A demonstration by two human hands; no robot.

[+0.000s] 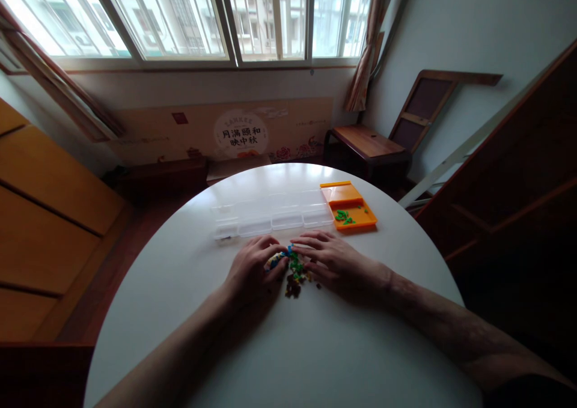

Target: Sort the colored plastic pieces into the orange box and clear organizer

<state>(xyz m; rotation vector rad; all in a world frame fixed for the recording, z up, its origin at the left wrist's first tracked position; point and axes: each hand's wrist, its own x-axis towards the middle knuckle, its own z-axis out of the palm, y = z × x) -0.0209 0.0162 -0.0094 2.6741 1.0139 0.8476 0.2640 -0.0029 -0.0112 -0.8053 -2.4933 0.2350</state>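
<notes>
A heap of small plastic building bricks (pixel 295 268), green, brown, blue and yellowish, lies on the white round table. My left hand (pixel 255 262) curves around the heap's left side, with thumb and fingers apart and a few blue and cream pieces showing between them. From the right, my right hand (pixel 332 256) rests over the heap's edge, its fingers stretched out and touching or nearly touching the bricks. Some pieces are hidden beneath both hands. Just beyond them stand a clear plastic compartment box (pixel 270 219) and an orange tray (pixel 369 219) holding several green bricks (pixel 345 217).
Around everything is the white round tabletop (pixel 180 312). Behind it are a low wooden chair (pixel 369 140) at right, a printed cardboard panel (pixel 189 131) and barred windows (pixel 270 17). An orange-brown wooden cabinet (pixel 40 228) stands at left.
</notes>
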